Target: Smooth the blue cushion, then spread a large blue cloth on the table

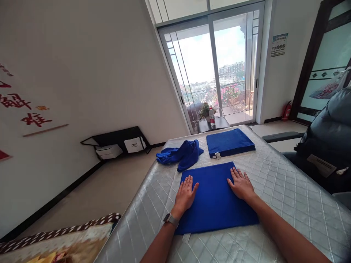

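A blue cloth (215, 204) lies flat in a rough rectangle on the quilted mattress (285, 204), with a white tag at its near left corner. My left hand (185, 194) rests on the cloth's left edge, fingers stretched out. On its far right part lies my right hand (241, 183), palm down with the fingers spread. Beyond it sits a neat stack of folded blue cloths (230, 141) with white tags at the front. A crumpled blue cloth (182, 152) is heaped to the left of that stack.
At the mattress's far end stands a small dark table (218, 124) with a bottle (212, 117) and a potted plant. A dark padded chair (329, 135) is close on the right. A black rack (120, 140) stands against the left wall. Sliding glass doors (211, 73) are ahead.
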